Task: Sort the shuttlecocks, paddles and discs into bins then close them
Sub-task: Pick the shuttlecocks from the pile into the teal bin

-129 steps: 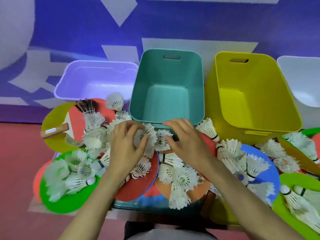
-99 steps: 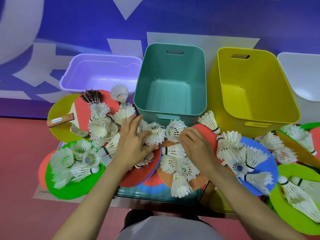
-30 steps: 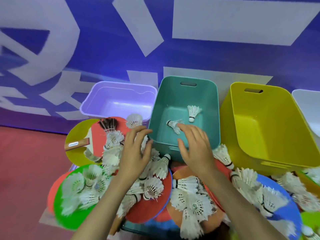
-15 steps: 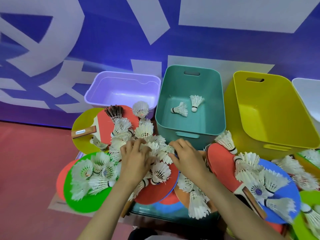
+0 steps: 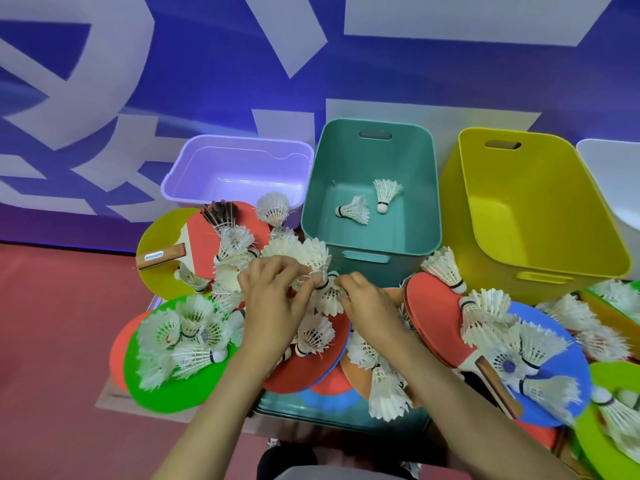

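Left hand [image 5: 273, 299] and right hand [image 5: 367, 303] pinching shuttlecocks [image 5: 313, 268] — 2 already in teal bin [image 5: 370, 251].

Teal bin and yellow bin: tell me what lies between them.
Head view: nothing fills the narrow gap between the teal bin and the yellow bin. Just before it, a white shuttlecock rests on a red paddle.

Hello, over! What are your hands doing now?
Left hand, right hand: both pinching shuttlecocks. Two lie in teal bin. Paddles, discs unsorted.
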Demonstrator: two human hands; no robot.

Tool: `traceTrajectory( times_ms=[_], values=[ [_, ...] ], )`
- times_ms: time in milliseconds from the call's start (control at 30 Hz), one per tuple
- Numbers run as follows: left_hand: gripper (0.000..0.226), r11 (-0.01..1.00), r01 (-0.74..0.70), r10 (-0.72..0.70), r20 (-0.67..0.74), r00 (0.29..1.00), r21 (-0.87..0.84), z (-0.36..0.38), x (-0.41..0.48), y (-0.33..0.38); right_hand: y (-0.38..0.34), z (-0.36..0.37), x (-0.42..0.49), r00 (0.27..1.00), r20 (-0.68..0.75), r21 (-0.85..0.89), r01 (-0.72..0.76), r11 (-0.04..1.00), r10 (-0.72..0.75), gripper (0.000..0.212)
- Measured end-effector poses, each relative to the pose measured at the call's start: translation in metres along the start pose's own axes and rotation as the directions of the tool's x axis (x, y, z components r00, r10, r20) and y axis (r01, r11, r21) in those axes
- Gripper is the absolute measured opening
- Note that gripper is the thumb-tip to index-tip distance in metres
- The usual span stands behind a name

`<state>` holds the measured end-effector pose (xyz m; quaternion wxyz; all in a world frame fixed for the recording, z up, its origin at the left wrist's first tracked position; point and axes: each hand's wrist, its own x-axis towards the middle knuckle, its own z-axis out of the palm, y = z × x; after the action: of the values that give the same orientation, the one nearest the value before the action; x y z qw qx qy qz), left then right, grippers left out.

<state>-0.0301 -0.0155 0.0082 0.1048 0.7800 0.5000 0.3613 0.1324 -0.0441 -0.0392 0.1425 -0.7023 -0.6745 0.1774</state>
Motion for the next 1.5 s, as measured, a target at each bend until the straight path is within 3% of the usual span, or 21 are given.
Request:
traceTrajectory(
  times_ms=[167,333,567,700,833,933,1033,1200,1400,1500],
  values=[
    [0.024,0.99,-0.05,0.041,-0.071,0.997,-0.133,-0.005,0.004,0.013,0.003,-0.022,-0.011,0.977,-0.212,0.118,0.035,0.992,-0.01,0.012],
    [0.016,0.981,-0.111,0.082,-0.182,0.98,-0.156,-0.005,0.028,0.025,0.009,-0.078,-0.026,0.893,-0.451,0.169,0.075,0.983,0.009,0.009],
    [0.018,0.987,-0.121,0.105,-0.139,0.985,-0.106,0.022,0.079,0.031,0.029,-0.122,-0.001,0.833,-0.539,0.296,0.054,0.954,0.12,0.009],
    [0.017,0.993,-0.116,0.115,0.053,0.992,0.018,0.044,0.118,0.026,0.049,-0.128,0.038,0.863,-0.485,0.265,-0.008,0.964,0.141,0.01],
    [0.019,0.988,-0.053,0.007,0.303,0.953,0.144,0.071,0.157,0.019,0.072,-0.133,0.087,0.929,-0.335,0.117,-0.124,0.985,0.157,0.016],
    [0.017,0.951,-0.073,-0.087,0.486,0.87,0.3,0.097,0.181,0.015,0.086,-0.129,0.126,0.974,-0.154,-0.096,-0.185,0.978,0.169,0.023],
    [0.027,0.906,-0.146,-0.163,0.645,0.747,0.398,0.124,0.196,0.012,0.088,-0.123,0.155,0.984,0.047,-0.298,-0.152,0.942,0.174,0.033],
    [0.032,0.888,-0.183,-0.233,0.755,0.613,0.423,0.164,0.213,0.001,0.094,-0.107,0.198,0.947,0.235,-0.467,-0.089,0.88,0.22,0.036],
    [0.032,0.91,-0.173,-0.258,0.841,0.475,0.377,0.184,0.222,-0.009,0.109,-0.091,0.225,0.916,0.301,-0.44,-0.112,0.891,0.264,0.033],
    [0.038,0.919,-0.159,-0.247,0.843,0.478,0.36,0.181,0.223,-0.012,0.112,-0.092,0.229,0.927,0.276,-0.399,-0.13,0.908,0.254,0.035]
  ],
)
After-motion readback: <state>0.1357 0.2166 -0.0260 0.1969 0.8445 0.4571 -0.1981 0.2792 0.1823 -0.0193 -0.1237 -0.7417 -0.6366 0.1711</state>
